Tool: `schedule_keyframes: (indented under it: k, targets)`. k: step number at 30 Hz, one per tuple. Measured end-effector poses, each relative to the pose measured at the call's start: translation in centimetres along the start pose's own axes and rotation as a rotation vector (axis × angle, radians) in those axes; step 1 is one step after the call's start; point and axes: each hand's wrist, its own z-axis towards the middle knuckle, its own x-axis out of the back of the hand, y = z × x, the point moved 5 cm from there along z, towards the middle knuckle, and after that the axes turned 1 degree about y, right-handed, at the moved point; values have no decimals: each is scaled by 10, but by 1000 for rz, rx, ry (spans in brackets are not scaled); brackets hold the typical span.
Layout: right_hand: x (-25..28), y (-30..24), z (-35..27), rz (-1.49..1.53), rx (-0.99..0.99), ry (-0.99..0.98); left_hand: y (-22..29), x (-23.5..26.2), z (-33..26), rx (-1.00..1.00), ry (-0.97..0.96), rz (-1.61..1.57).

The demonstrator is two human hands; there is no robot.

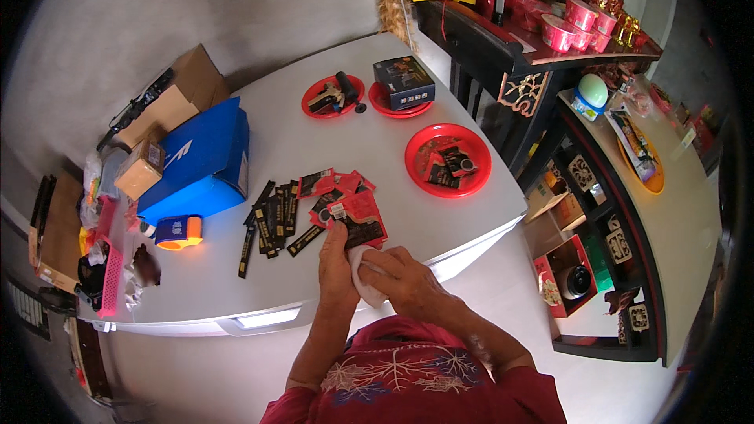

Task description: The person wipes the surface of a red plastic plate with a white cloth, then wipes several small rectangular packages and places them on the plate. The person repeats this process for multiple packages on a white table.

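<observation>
In my left hand [336, 263] is a red and black sachet [363, 224], its thumb pressed on the packet's lower left. My right hand [404, 283] grips a white cloth [367, 281], wadded just below the sachet and against the left hand. Beyond them on the white table lie more red and black sachets [316, 182], partly covered by the held one. Several slim black stick packets [271, 216] are spread to their left. A red plate [420, 180] at the right holds similar sachets.
Farther back, one red plate [308, 92] holds small black and tan items; another bears a black box [404, 82]. At left stand a blue box [200, 161], cardboard boxes [184, 90], an orange and blue container [179, 232] and a pink basket [112, 275]. A dark shelf unit [628, 345] stands right.
</observation>
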Motion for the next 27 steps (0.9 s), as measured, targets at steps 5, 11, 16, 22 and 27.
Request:
schedule_keyframes:
  k: [5, 11, 16, 22, 27]
  targets:
    - [59, 44, -20, 58, -106, 129, 3, -42, 21, -168, -21, 40]
    - [117, 107, -42, -156, -275, 303, -11, -60, 77, -497, 64, 334]
    - [118, 143, -55, -197, -300, 295, -35, -95, 121, -623, 109, 622]
    - [115, 149, -50, -134, -279, 292, -59, -103, 148, -738, 310, 1213]
    - [116, 155, -56, -118, -256, 309, -61, -106, 152, -822, 361, 1433]
